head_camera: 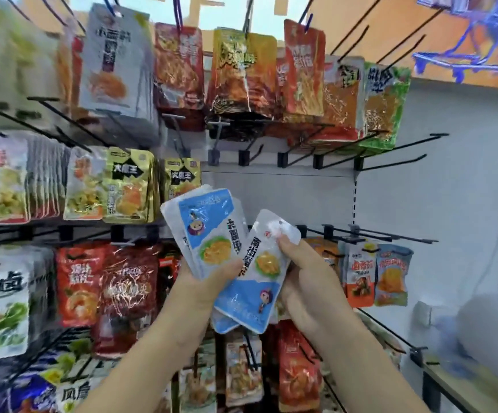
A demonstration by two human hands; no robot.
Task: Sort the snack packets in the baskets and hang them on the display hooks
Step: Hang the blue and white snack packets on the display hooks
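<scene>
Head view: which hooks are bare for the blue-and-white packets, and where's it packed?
Bare: middle-row hooks over the white back panel, right of the yellow-black packets, below the top-row packets. Crowded: left-side packets and the bottom rows. Left hand grips the packet stack; right hand holds one packet.

A white back panel (405, 189) is fitted with rows of black hooks (391, 164), and those directly in front of it are seen bare. Above the panel, red and orange packets (241, 73) are hung side by side, with a green-edged packet (385, 105) at their right end and a grey packet (113, 61) further left. To the left of the panel, gold-and-black packets (128, 186) and white packets (3, 177) are hung, while below it an orange-and-white packet (359, 272) and a blue-edged packet (392, 275) are hung at the right and red packets (78, 281) at the left.
</scene>
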